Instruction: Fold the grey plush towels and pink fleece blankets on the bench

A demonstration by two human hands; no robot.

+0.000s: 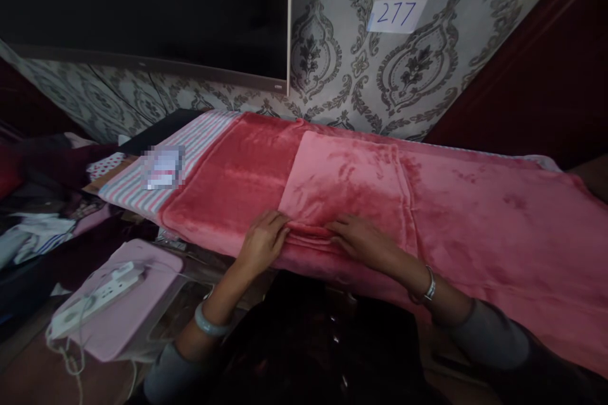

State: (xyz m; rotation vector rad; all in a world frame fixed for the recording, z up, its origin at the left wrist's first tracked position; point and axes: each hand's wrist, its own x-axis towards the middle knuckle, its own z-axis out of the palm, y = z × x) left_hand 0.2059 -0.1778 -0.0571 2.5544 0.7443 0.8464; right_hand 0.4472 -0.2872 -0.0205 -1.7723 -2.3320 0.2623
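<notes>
A pink plush blanket (pixel 339 177) lies folded into a rectangle on a red and pink plush cover (pixel 228 164). At its near left corner, my left hand (pixel 262 239) pinches the layered edge between thumb and fingers. My right hand (pixel 361 239) holds the same near edge farther right, its fingers curled over the folds. Between the hands, several soft layers show along the front. The blanket's right side shows a thick seam or fold. My fingertips are partly sunk in the pile.
A striped cloth (pixel 137 186) with a blurred small object (pixel 164 168) lies at the left end. Below left, a white power strip (pixel 102 297) rests on a pink lid (pixel 156 259). A large screen (pixel 142 12) and a paper marked 277 (pixel 396 14) are on the wall behind.
</notes>
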